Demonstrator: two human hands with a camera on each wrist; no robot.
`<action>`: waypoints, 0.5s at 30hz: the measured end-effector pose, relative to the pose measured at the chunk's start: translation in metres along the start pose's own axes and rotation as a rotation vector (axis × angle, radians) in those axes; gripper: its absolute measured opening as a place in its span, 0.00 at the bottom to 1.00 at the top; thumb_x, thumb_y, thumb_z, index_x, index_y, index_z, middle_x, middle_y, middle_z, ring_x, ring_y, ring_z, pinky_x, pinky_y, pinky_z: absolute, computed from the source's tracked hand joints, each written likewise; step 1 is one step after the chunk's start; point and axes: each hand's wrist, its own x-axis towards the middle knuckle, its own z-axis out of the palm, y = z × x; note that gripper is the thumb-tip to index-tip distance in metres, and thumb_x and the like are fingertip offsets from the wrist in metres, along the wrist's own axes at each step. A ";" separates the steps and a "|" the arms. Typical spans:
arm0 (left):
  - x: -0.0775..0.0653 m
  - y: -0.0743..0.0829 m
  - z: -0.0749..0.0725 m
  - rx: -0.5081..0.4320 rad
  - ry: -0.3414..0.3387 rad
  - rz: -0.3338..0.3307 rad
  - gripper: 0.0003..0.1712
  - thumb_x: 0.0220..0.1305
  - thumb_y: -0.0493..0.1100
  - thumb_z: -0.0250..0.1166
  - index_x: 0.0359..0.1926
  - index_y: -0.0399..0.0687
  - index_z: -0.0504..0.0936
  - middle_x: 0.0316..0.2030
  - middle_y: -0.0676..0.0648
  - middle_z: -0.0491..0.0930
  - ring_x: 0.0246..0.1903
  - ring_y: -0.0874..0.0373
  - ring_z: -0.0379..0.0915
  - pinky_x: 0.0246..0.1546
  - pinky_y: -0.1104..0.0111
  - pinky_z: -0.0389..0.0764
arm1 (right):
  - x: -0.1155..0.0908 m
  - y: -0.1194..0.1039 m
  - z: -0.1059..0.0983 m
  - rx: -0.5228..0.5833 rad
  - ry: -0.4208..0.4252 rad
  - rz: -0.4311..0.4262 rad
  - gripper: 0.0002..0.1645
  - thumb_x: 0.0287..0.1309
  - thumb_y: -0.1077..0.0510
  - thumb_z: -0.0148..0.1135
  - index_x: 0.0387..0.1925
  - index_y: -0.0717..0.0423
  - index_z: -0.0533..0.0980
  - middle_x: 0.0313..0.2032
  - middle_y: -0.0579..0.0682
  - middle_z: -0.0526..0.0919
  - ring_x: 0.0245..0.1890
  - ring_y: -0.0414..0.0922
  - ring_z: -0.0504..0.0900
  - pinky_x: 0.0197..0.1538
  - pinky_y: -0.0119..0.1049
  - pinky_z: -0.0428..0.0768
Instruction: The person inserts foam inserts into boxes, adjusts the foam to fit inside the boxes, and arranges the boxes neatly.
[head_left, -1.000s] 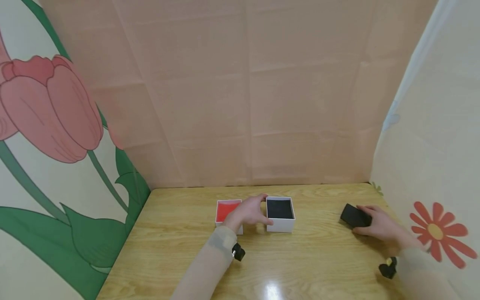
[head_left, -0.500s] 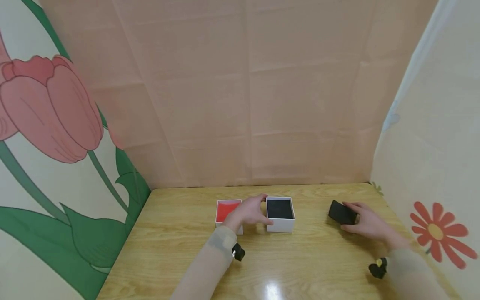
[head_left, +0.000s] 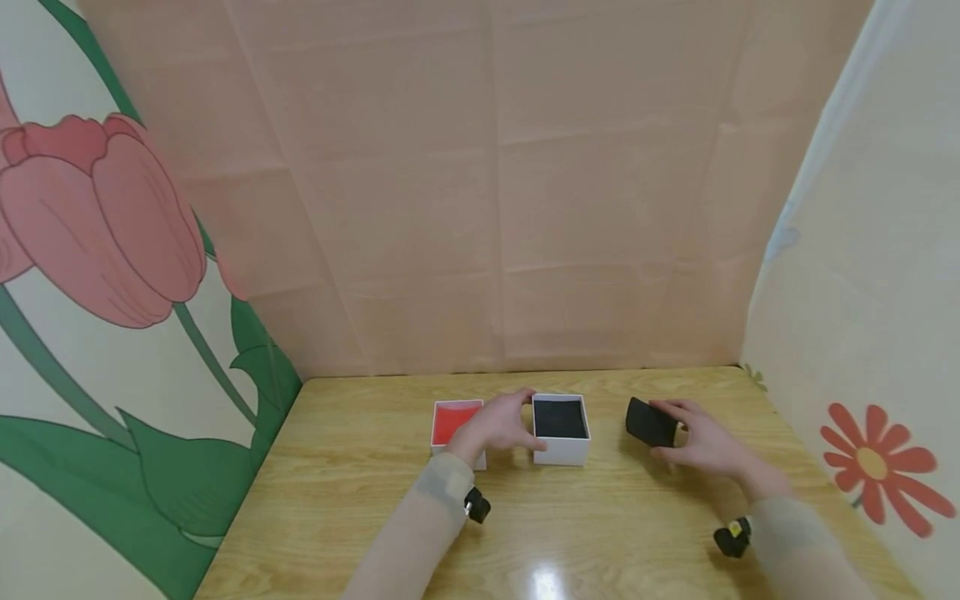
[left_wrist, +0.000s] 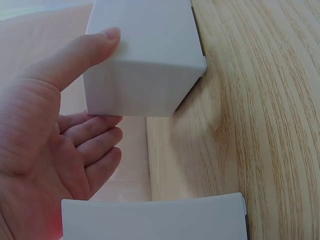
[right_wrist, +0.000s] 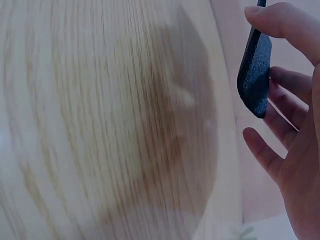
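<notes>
My left hand (head_left: 498, 427) holds a white square box (head_left: 564, 452) with a black inside. In the left wrist view the thumb presses one wall of this box (left_wrist: 147, 45), and the fingers reach round the opposite side. My right hand (head_left: 708, 443) pinches a black, flat, rounded-corner piece (head_left: 651, 423), tilted, to the right of that box. Seen edge-on in the right wrist view, the piece (right_wrist: 256, 75) looks thin, dark and speckled; what it is I cannot tell. Above the table it casts a shadow.
A second white box (head_left: 481, 461) with a red inside stands left of the first, partly behind my left hand. Both rest on the wood-grain table (head_left: 337, 467). A peach cloth (head_left: 487, 208) hangs at the back, with flower-printed panels on both sides.
My right hand has moved left across the table with the black piece, towards the black-lined box. The left hand and both boxes stay where they were.
</notes>
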 end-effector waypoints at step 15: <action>0.001 -0.001 0.001 -0.003 0.004 0.021 0.56 0.45 0.67 0.77 0.72 0.53 0.64 0.63 0.52 0.74 0.58 0.58 0.73 0.57 0.64 0.74 | 0.017 -0.043 0.008 0.051 -0.004 -0.066 0.55 0.45 0.40 0.79 0.73 0.39 0.63 0.66 0.58 0.67 0.62 0.63 0.69 0.56 0.67 0.70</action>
